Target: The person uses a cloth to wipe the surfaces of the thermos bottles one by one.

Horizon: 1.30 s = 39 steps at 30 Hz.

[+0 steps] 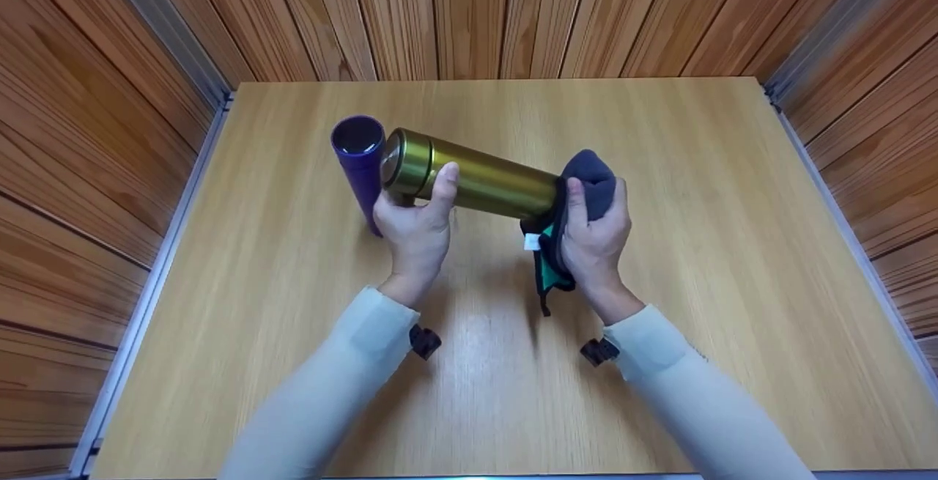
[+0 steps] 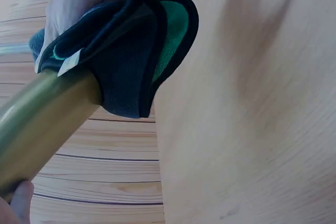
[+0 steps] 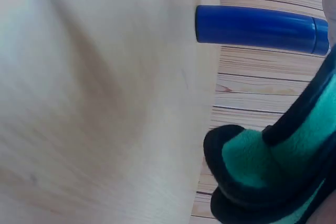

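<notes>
A gold-green thermos bottle (image 1: 491, 178) is held above the table, lying nearly level with its capped end to the left. My left hand (image 1: 416, 237) grips it close to the cap, thumb along the near side. At the bottle's other end, my right hand (image 1: 597, 238) holds a dark grey cloth (image 1: 588, 174) with green lining, black edging and a white tag around the base. In the left wrist view the cloth (image 2: 126, 74) wraps over the bottle's end (image 2: 52, 108). Its green side (image 3: 247, 156) shows folded in the right wrist view.
A purple thermos bottle (image 1: 360, 165) stands upright on the wooden table (image 1: 278, 363), just left of the gold one's cap. Wood-plank walls (image 1: 469, 15) close in the back and sides, with metal rails (image 1: 183, 209) along the table's side edges.
</notes>
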Available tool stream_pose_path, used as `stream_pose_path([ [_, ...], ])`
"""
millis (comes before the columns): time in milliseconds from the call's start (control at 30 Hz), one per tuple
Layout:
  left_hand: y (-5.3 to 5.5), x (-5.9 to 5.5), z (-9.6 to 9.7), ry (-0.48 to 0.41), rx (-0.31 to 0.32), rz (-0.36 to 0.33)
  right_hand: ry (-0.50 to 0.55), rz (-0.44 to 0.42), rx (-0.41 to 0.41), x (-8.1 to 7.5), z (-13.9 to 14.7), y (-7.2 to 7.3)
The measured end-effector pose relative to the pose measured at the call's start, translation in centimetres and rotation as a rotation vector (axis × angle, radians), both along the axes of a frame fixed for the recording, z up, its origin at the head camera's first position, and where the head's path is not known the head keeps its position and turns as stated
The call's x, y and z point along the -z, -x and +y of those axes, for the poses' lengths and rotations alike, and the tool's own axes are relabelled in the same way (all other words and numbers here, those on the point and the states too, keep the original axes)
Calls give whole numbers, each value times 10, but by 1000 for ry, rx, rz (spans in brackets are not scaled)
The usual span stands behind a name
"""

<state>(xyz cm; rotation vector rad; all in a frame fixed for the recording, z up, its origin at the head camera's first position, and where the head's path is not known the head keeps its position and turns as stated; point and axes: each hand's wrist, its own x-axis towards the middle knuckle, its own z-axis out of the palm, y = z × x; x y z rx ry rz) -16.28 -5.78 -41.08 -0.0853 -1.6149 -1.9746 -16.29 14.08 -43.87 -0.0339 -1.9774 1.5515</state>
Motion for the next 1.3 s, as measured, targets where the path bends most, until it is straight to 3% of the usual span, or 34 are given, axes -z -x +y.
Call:
stream_pose_path([
  [100, 3, 2, -3, 20, -20, 6, -85, 43, 2, 0, 0, -4],
  [200, 7, 3, -5, 93, -56, 31, -133, 62, -9, 5, 5, -6],
  [367, 13, 7, -6, 246, -65, 32, -127, 8, -54, 13, 15, -5],
  [600, 18, 12, -3, 494, -61, -77, -148, -16, -81, 13, 24, -6],
  [767, 24, 14, -2, 610, -54, -189, -180, -30, -95, 13, 28, -8],
  [1033, 34, 18, 2, 722, -10, -305, -195, -31, -104, 13, 29, -13],
  [1300, 42, 11, 5, 832, 31, -403, -214, -37, -96, 9, 34, -13],
])
